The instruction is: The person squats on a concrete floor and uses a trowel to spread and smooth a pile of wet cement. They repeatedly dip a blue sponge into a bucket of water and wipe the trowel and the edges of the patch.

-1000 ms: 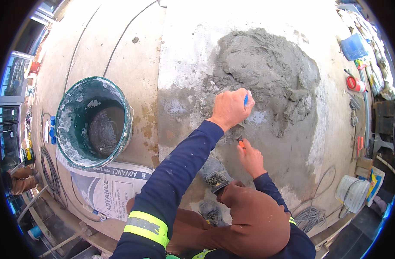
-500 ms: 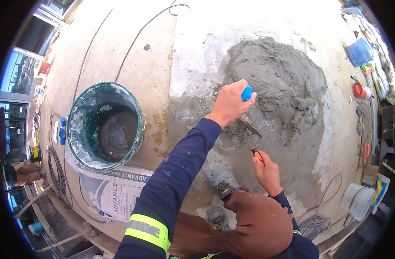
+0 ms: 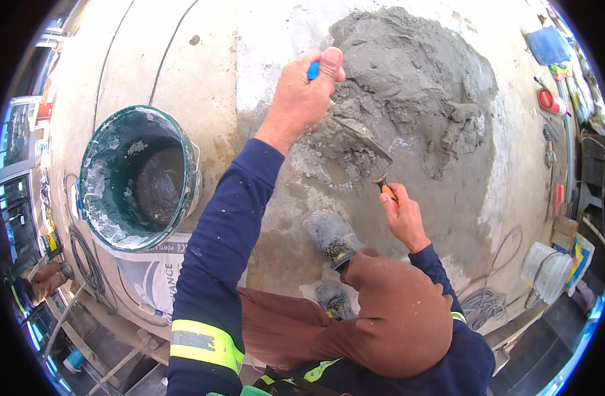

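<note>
left hand (image 3: 302,99) gripped a blue handle (image 3: 313,70); right hand (image 3: 403,218) clenched the trowel (image 3: 363,148), its blade slanting up-left into the mortar pile (image 3: 415,92) between both hands.

We are wearing navy long sleeves (image 3: 226,218) with a yellow reflective band (image 3: 203,343), brown trousers (image 3: 395,317), and mortar-caked grey shoes (image 3: 330,236).

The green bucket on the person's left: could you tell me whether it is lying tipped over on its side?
No, the green bucket stands upright on the concrete floor, its open mouth facing up and dark wet mix showing inside.
</note>
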Tool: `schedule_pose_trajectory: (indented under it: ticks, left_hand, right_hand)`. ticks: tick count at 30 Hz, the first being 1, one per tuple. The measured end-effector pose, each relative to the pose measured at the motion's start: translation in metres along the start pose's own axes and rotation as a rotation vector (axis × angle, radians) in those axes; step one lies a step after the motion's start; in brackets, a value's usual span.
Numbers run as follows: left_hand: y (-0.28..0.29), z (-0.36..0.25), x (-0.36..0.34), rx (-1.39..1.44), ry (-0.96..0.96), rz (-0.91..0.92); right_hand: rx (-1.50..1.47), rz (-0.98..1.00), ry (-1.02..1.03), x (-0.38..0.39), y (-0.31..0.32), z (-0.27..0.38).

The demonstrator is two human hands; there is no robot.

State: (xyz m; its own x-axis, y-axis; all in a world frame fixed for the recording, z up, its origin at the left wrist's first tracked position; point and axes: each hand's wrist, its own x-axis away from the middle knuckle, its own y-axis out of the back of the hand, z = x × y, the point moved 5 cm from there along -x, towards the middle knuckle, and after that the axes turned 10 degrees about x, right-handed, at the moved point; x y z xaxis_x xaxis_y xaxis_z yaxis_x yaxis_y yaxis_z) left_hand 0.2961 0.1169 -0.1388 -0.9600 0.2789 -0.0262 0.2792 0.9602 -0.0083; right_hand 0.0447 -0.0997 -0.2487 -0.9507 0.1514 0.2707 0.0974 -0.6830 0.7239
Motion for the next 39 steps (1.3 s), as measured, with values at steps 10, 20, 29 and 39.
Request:
schedule_pose_trajectory:
  ticks: [10, 20, 29, 39]
  left_hand:
    - [0.15, -0.067, 0.115, -0.035, 0.026, -0.315]
    - [0.212, -0.105, 0.211, -0.799, -0.013, -0.492]
    - [0.224, -0.089, 0.244, -0.901, 0.127, -0.485]
    - [0.213, -0.082, 0.24, -1.019, -0.003, -0.488]
  right_hand:
    - [0.216, 0.175, 0.029, 0.09, -0.006, -0.1]
    - [0.343, 0.041, 0.04, 0.02, -0.046, -0.091]
    - [0.019, 0.134, -0.048, 0.0, -0.008, -0.049]
    - [-0.467, 0.409, -0.453, -0.036, -0.01, -0.039]
